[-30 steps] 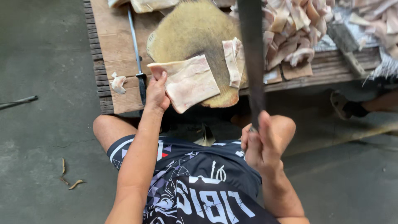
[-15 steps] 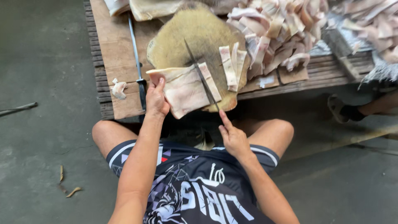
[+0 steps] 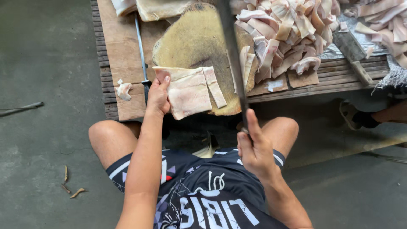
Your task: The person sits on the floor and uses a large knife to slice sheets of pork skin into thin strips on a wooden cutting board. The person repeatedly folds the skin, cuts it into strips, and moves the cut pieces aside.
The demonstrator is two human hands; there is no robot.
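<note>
Left hand (image 3: 158, 95) pins pork-skin slab (image 3: 186, 91) flat on round chopping block (image 3: 197, 42), fingers closed on its edge. Right hand (image 3: 254, 148) fisted around cleaver (image 3: 232, 55), blade raised above block. Cut strip (image 3: 214, 86) beside slab; strip pile (image 3: 288, 34) on table (image 3: 123, 42).

Rough wooden chopping block (image 3: 193, 40) under a pale, smooth fatty slab (image 3: 186, 91); dark matt metal blade (image 3: 232, 51).
</note>
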